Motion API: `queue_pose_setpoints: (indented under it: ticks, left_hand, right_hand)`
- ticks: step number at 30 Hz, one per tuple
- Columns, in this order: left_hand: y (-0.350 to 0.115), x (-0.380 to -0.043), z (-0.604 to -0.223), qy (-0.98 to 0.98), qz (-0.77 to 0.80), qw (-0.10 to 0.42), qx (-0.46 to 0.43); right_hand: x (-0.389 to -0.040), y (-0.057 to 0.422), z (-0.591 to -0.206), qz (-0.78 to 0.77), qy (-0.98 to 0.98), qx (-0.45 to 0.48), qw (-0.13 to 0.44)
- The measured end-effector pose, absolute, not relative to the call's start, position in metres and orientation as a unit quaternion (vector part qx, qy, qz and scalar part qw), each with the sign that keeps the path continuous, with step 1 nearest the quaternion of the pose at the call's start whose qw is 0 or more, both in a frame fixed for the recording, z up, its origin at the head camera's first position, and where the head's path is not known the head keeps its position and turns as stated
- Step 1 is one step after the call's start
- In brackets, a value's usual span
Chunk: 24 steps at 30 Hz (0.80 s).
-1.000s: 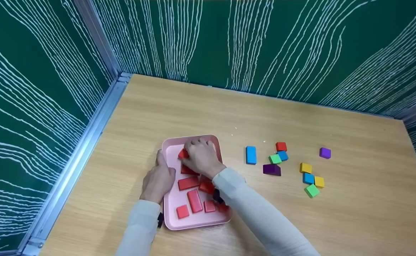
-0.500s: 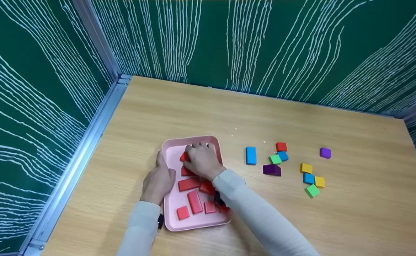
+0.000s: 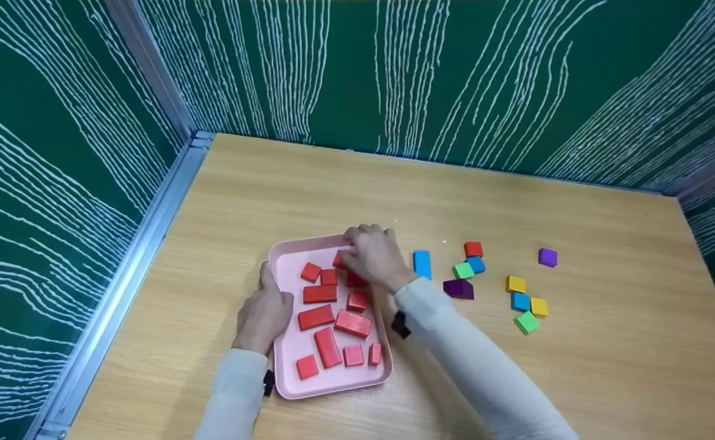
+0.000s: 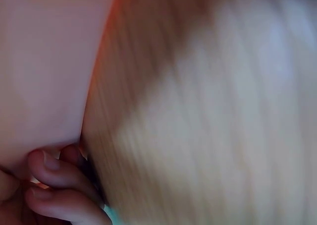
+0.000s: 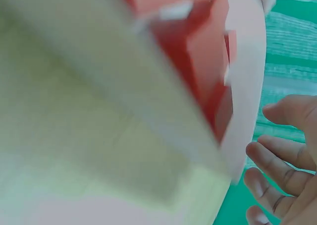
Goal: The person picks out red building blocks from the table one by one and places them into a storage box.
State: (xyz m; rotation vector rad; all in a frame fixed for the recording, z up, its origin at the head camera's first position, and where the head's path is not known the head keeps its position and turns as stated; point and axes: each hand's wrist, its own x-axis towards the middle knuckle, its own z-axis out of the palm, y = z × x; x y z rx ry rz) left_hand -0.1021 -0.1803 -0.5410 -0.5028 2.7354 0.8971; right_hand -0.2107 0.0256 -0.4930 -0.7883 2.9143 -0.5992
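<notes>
A pink tray (image 3: 333, 382) holds several red blocks (image 3: 319, 294), cubes and longer bricks. My left hand (image 3: 264, 316) grips the tray's left side, thumb over the rim. In the left wrist view, the curled fingers (image 4: 64, 202) lie against the tray's outer side (image 4: 49, 61). Over the tray's upper right corner is my right hand (image 3: 377, 256), partly hiding some red blocks. The right wrist view shows that hand (image 5: 290, 165) with loosely spread, slightly bent fingers and nothing between them, beside the tray wall (image 5: 247, 61).
Right of the tray lie a blue brick (image 3: 421, 264), a red cube (image 3: 473, 249), a dark purple block (image 3: 458, 289) and several other coloured blocks. A purple cube (image 3: 548, 257) sits farther right. Green boards with white lines (image 3: 357, 73) enclose the wooden table (image 3: 296, 189).
My right hand has moved right from the tray's middle to its upper right corner, uncovering more red blocks. The left hand keeps its grip on the tray. The head view has shifted slightly.
</notes>
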Motion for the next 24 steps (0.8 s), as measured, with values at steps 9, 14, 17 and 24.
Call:
queue_pose_setpoints:
  ticks: [9, 14, 17, 24]
  left_hand:
    - [-0.179, -0.101, -0.539, 0.918, 0.328, 0.127, -0.184]
    - [-0.180, -0.101, -0.539, 0.918, 0.328, 0.127, -0.185]
    - [-0.180, -0.101, -0.539, 0.919, 0.327, 0.126, -0.178]
    - [-0.180, -0.100, -0.539, 0.924, 0.323, 0.119, -0.168]
  right_hand:
    - [-0.234, 0.105, -0.496, -0.214, 0.960, -0.178, 0.042]
    - [-0.241, 0.148, -0.503, -0.195, 0.969, -0.153, 0.024]
    - [-0.242, 0.171, -0.506, -0.172, 0.975, -0.136, 0.017]
    - [-0.243, 0.210, -0.509, -0.153, 0.982, -0.110, 0.008]
